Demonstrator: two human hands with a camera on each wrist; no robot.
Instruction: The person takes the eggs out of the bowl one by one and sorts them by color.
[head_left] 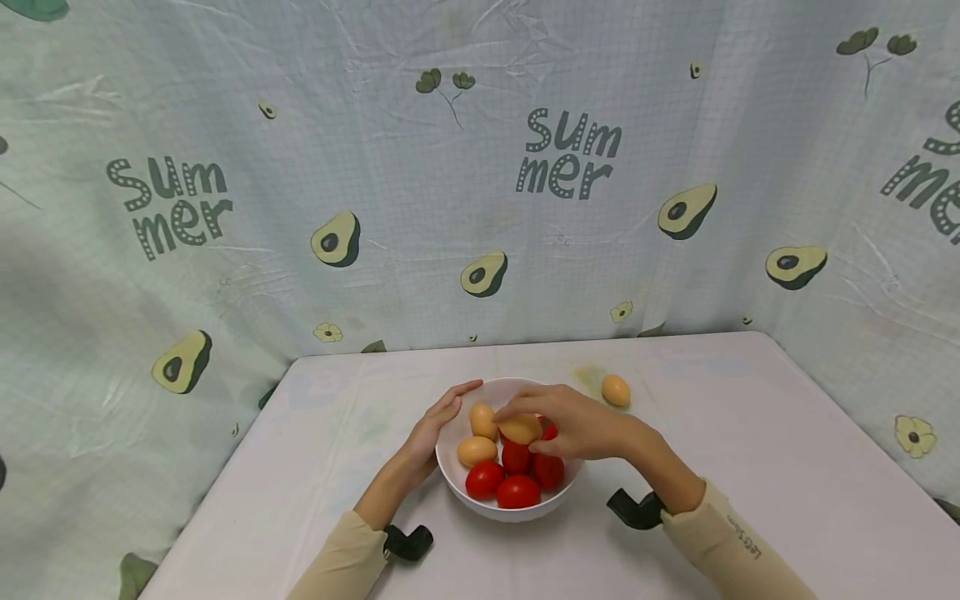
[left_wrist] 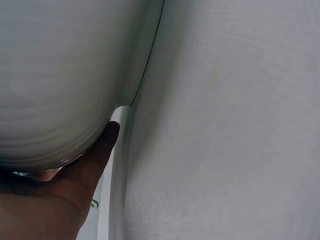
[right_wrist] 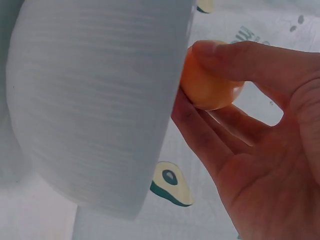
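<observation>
A white bowl (head_left: 507, 515) stands on the table, with several smooth red tomatoes (head_left: 519, 492) and two light-brown eggs (head_left: 477, 452) inside. My right hand (head_left: 581, 423) pinches another egg (head_left: 521, 429) between thumb and fingers, over the right part of the bowl. In the right wrist view this egg (right_wrist: 212, 82) shows just past the rim, the thumb on one side and fingers on the other. My left hand (head_left: 429, 429) rests against the bowl's left side with its fingers extended along the rim. The left wrist view has those fingers (left_wrist: 95, 162) touching the outer wall.
One more egg (head_left: 616, 390) lies on the table behind and to the right of the bowl. The white-covered table (head_left: 750, 467) ends at the back against a hanging sheet (head_left: 420, 183) printed with avocados. A black wrist mount (head_left: 636, 509) sits on the right forearm.
</observation>
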